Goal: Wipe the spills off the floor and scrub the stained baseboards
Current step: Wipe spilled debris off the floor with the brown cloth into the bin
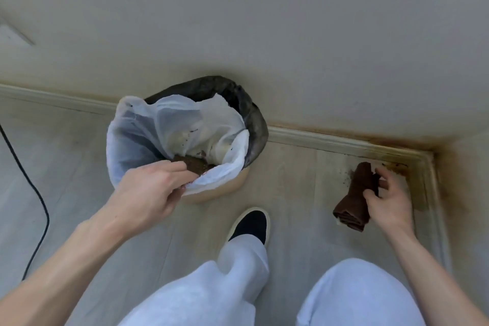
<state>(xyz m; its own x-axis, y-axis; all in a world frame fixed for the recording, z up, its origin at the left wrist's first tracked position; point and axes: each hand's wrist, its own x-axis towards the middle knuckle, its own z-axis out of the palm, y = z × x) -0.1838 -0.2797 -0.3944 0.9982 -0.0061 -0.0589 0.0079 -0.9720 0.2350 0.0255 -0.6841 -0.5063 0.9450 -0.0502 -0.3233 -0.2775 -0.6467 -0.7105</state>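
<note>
Left hand is over the near rim of the bin, fingers curled round a clump of brown crumbly stuff, looks like coffee grounds or soil, held just at the lip of the white bin liner. The liner sits loose and bunched inside a black bag in the waste bin, which stands against the wall just left of the corner. Right hand grips a folded brown cloth low over the floor near the corner, fingers wrapped round its upper end, lower end hanging free. Remaining spill: dark specks and a brownish smear on the floor by the corner, right beside the cloth. Baseboard along the back wall and down the right side is stained orange-brown, worst at the corner; not scrubbed yet by the look of it. Risks: the clump is right at the liner edge, not well inside, so letting go now could drop crumbs over the rim onto the floor. The liner is slack, so pressing on it could pull it down into the bin. The cloth looks dry and already dirty, so it may smear the residue into the baseboard. A shoe is planted close to the bin and could tread in fallen crumbs. A black cable lies on the floor at left, well apart from it all.
</note>
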